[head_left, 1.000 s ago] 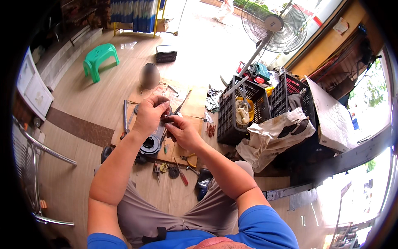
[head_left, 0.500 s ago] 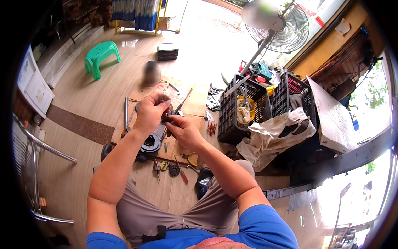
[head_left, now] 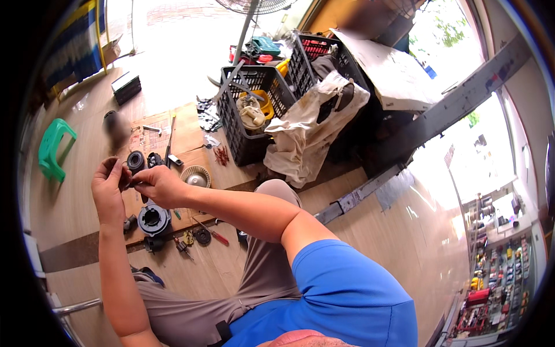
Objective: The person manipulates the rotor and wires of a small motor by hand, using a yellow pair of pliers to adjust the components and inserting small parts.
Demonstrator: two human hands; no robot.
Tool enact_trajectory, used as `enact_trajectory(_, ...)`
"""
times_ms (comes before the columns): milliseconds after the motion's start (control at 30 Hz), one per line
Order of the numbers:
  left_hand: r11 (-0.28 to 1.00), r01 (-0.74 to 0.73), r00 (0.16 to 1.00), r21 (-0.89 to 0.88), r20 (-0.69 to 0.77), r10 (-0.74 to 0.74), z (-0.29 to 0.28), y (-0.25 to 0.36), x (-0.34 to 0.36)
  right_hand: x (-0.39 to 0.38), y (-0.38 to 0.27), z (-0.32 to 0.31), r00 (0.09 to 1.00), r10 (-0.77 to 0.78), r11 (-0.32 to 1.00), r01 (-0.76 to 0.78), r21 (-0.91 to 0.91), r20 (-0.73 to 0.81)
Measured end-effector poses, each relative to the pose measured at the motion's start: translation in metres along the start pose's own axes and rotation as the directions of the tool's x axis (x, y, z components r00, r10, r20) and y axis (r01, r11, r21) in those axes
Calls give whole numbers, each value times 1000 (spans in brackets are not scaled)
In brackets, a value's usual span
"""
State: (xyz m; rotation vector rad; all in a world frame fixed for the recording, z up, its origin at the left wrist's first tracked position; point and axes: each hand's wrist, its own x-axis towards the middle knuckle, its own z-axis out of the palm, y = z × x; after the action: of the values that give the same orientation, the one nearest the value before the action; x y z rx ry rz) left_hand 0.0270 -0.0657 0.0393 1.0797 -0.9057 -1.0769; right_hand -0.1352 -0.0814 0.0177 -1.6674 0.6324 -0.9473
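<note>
Two hands meet beyond the grey round housing [head_left: 154, 219], a little to its left; the left hand [head_left: 108, 194] has its thumb and bent fingers together, the right hand [head_left: 163, 188] is pinched at the tips, and both appear clamped on one small dark piece [head_left: 128, 180] (too small and too much covered by the fingers to name). As far as can be judged, the work is somewhere in its middle — the parts lie separate, and none of them is visibly seated in the housing; whether they are being taken apart or joined, I cannot tell. Beyond the housing lie a black ring-shaped part [head_left: 135, 161] and, near that, a black lumpy part [head_left: 154, 159]; beyond it to the right sits a pale finned wheel [head_left: 196, 176], loose on the cardboard [head_left: 188, 124]. On the housing's near side is a black block [head_left: 153, 244]; to its right, toward the person, come a yellow part [head_left: 188, 237], a dark disc [head_left: 203, 236] and a red-handled screwdriver [head_left: 219, 237] — none of these in either hand. The separating looks largely done; the small piece between the fingertips seems unfinished, and everything around the housing lies unjoined.
</note>
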Motion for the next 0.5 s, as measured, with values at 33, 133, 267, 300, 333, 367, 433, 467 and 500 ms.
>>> enact_trajectory(33,1000,11,1000,-4,-1,-11,5,0,-1,-3,1,-2,1000,-18,1000,18,-18,-10)
enact_trajectory(133,999,26,999,-33,22,-25,1,-4,2,-3,0,-6,998,53,999,-53,-11,36)
enact_trajectory(267,997,49,999,-52,23,-48,-4,-7,7,-1,2,-5,999,27,999,-26,-46,34)
enact_trajectory(300,997,55,998,-52,23,-54,-7,-8,8,0,4,-4,1000,5,997,-3,-78,27)
enact_trajectory(333,997,61,998,-52,23,-60,-7,-9,9,1,6,-4,1000,-17,994,20,-111,21)
enact_trajectory(367,997,64,998,-50,25,-62,-7,-10,9,0,7,-4,1000,-16,994,18,-109,17)
enact_trajectory(433,997,66,998,-35,13,-65,-6,-9,8,0,6,-4,1000,-6,991,10,-134,29)
enact_trajectory(467,997,67,998,-34,14,-67,-7,-10,9,0,6,-5,1000,-6,991,9,-133,27)
enact_trajectory(500,997,65,998,-31,23,-64,-8,-13,10,0,6,-6,999,-13,989,17,-146,32)
